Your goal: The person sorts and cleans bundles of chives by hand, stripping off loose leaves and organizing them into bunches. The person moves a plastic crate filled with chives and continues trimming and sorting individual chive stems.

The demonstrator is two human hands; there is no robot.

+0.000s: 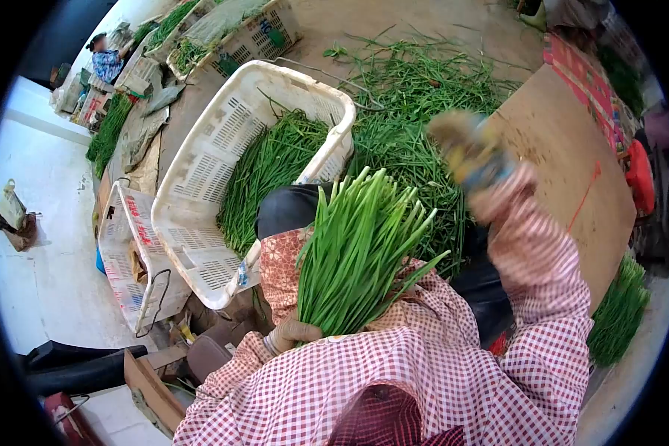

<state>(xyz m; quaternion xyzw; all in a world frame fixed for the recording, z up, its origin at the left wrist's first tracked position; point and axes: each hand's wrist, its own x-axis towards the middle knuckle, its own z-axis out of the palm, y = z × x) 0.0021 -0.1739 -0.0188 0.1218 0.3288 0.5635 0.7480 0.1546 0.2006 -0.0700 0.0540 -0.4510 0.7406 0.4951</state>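
Note:
My left hand [293, 334], in a pale glove, is closed around the lower part of a bunch of garlic chives [353, 256]. The bunch lies against my checked clothing over my lap, its pale cut ends pointing up and away from me. My right hand [472, 152], in a yellowish and blue glove, is raised to the right of the bunch and apart from it. Motion smears its fingers, so I cannot make out whether it holds anything. Beneath and beyond it, loose green stalks [416, 97] lie heaped on the floor.
A large white plastic basket [193, 167] holding more chives stands left of my knees, with a smaller white crate [130, 260] beside it. A brown board [565, 149] lies on the right. Bundled greens [621, 312] stand at the right edge. Another person [107, 63] sits far back left.

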